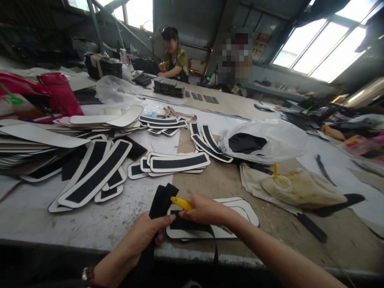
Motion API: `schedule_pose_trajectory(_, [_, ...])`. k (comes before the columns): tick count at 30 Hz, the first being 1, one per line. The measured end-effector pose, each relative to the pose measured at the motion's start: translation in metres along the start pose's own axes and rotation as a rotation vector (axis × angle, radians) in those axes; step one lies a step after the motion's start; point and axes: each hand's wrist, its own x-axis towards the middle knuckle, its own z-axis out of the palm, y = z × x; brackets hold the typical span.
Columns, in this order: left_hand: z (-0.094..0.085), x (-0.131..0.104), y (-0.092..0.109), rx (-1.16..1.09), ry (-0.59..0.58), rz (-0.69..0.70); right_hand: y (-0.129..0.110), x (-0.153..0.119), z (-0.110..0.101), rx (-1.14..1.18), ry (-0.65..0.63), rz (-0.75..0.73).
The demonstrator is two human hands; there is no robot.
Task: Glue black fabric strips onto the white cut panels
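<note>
My left hand (147, 232), thumb pressed on top, grips a bundle of black strips (160, 200) at the table's front edge. Closed around a yellow-handled tool (181, 203) is my right hand (201, 210); the tool's kind is not clear. Under both hands a black strip (195, 226) lies on a white rounded panel (240, 214). Part of that panel is hidden by my right hand and forearm. A narrow black end hangs over the table edge below.
White curved panels with black strips (180, 162) lie in overlapping piles ahead and to the left (96, 176). A clear plastic bag (282, 140) and a stained glue bag (303, 188) are on the right. Across the table, a person (174, 60) works beside stacked dark pieces (168, 86).
</note>
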Motion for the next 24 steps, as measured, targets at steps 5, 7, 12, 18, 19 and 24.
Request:
schedule_pose_trajectory(5, [0.006,0.001,-0.001,0.035,0.058,-0.006,0.001,-0.008,-0.004,-0.024,-0.041,0.020])
schedule_pose_trajectory(7, [0.007,0.000,0.000,0.045,0.067,-0.005,0.009,-0.022,-0.008,-0.036,-0.058,0.052])
schedule_pose_trajectory(12, [0.007,-0.003,0.001,0.062,0.067,0.002,0.053,-0.076,-0.012,-0.032,0.048,0.200])
schedule_pose_trajectory(18, [0.009,-0.005,0.000,0.109,0.128,-0.024,0.099,-0.114,-0.002,0.003,0.271,0.272])
schedule_pose_trajectory(19, [0.009,-0.005,0.000,0.132,0.135,-0.023,0.101,-0.115,0.001,-0.014,0.316,0.284])
schedule_pose_trajectory(24, [0.009,-0.003,-0.001,0.237,0.149,-0.045,0.104,-0.108,0.014,-0.128,0.441,0.371])
